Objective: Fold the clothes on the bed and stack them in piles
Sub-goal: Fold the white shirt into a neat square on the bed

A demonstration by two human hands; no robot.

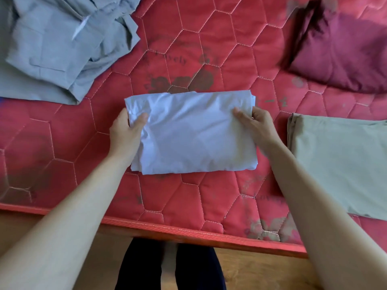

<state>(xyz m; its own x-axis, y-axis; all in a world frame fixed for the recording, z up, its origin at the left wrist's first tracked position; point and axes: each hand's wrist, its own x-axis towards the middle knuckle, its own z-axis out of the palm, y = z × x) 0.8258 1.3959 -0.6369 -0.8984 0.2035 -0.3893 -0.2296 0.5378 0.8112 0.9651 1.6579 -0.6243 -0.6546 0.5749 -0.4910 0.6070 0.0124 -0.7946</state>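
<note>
Right now the white garment (188,132) sits folded into a rectangle at mid-frame on the red mattress (209,49). Left hand (125,132) grips its left edge, thumb on top & fingers tucked under. Right hand (257,128) grips the right edge the same way, thumb over the cloth.

Risks, as I judge them:
- Fabric looks thin & slippery w/ several loose layers showing at the lower left corner and upper right edge. If it's lifted by the edges only, the middle could sag and the fold could open.
- Uneven pull btwn the two hands would skew the rectangle or slide the top layer off the lower ones.
- If it goes to the beige garment (343,164) at right of frame, a sloppy drop would leave it askew or hanging over the near edge, so the pile leans.
- Beige piece lies close to the mattress's front edge; a nudge while stacking might drag it toward the floor.
- Grey clothes (62,49), upper left, look only loosely folded; the maroon garment (345,53), upper right, is blurred, so I can't say whether it's folded.

Containers: none in view, no basket, box or drawer. All clothes lie straight on the mattress, each apart from the others.
</note>
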